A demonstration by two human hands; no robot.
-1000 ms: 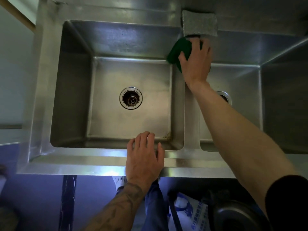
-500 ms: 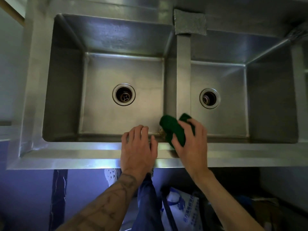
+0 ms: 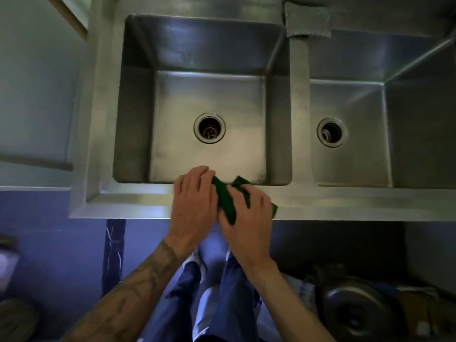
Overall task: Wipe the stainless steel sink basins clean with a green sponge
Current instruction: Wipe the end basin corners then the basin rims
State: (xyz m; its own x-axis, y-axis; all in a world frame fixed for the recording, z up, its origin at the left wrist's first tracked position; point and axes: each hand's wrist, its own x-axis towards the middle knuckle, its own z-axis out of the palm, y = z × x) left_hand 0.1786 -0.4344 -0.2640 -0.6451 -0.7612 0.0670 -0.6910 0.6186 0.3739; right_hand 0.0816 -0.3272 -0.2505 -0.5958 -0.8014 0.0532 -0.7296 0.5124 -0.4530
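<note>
The green sponge (image 3: pixel 225 201) is folded between both hands over the front rim of the steel sink (image 3: pixel 138 201). My right hand (image 3: pixel 249 223) grips the sponge from the right. My left hand (image 3: pixel 195 206) pinches its left edge, with its fingertips over the near lip of the left basin (image 3: pixel 209 99). The left basin has a round drain (image 3: pixel 209 128). Beyond the divider lies the right basin (image 3: pixel 350 114) with its own drain (image 3: pixel 332 132).
A grey scouring pad (image 3: pixel 307 19) lies on the back ledge above the divider. Under the sink at the right sits a dark metal pot (image 3: pixel 355 307) among bags. A pale wall and ledge (image 3: pixel 34 166) run along the left. My blue trousers (image 3: pixel 227 292) show below.
My right hand has brought the sponge from the back of the divider to the front rim. My left hand has come off the rim and taken hold of the sponge too.
</note>
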